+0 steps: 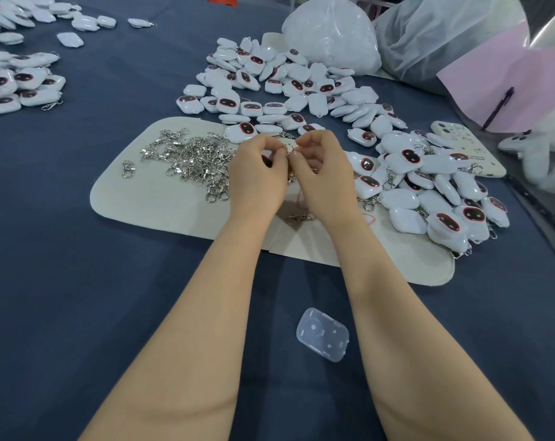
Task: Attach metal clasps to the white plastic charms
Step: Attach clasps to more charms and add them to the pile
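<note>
Vertically, clasp (289, 148) pinched between left hand (257, 175), right hand (324, 173).

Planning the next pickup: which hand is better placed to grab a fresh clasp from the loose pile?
Left. The left hand sits right beside the loose clasps on the mat; the right hand would have to cross over it. Both currently pinch a ring.

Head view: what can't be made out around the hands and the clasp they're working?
1. Head view: whether the clasp ring pinched between left hand and right hand is on a charm yet; the hands hide it.
2. Head view: white bag contents; opaque plastic.
3. Head view: far-left charm pile; cut by frame edge.
</note>
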Motion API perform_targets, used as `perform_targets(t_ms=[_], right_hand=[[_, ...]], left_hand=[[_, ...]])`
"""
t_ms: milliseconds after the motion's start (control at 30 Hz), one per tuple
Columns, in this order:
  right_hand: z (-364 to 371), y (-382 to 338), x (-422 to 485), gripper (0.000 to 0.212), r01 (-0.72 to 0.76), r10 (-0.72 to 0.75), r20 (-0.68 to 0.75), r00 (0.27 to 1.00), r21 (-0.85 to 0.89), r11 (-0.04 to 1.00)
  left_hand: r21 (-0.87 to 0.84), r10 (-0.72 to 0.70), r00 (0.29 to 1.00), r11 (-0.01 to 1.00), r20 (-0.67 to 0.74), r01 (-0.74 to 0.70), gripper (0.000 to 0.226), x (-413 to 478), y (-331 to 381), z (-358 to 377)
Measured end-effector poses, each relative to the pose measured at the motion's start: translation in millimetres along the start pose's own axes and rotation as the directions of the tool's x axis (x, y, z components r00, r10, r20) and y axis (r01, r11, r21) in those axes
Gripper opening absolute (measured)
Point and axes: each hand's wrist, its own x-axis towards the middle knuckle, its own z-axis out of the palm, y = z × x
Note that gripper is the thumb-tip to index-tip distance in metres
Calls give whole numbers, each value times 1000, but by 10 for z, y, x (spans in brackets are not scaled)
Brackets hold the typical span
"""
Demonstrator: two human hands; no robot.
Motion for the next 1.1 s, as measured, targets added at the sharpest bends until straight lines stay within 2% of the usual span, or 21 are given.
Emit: perform_targets(t_ms=[200,467,633,800,967,1100], right_hand=[[-13,-40,11,7,-49,49,-8,999,-6,999],[-18,-46,18,11,14,-18,-70,997,-55,998],[-10,-44,31,15,36,-47,-76,996,-134,990],[-12,-66,17,21,154,-172,-51,984,-251,955],[-18,-80,-5,26,86,-95,-74,993,-126,988],[11,-54,10,13,16,-25,-107,994,-91,996]], left_hand=[[-110,-77,996,991,46,82,8,13,20,3],[104,96,995,990,31,-99,12,-28,11,37],[142,84,995,986,47,-90,13,-25,8,48],[104,63,996,992,59,-69,13,-38,11,37],[105,68,997,992,48,-73,9,-25,11,27],[-3,8,1000,1000,9,-8,8,1,10,14]])
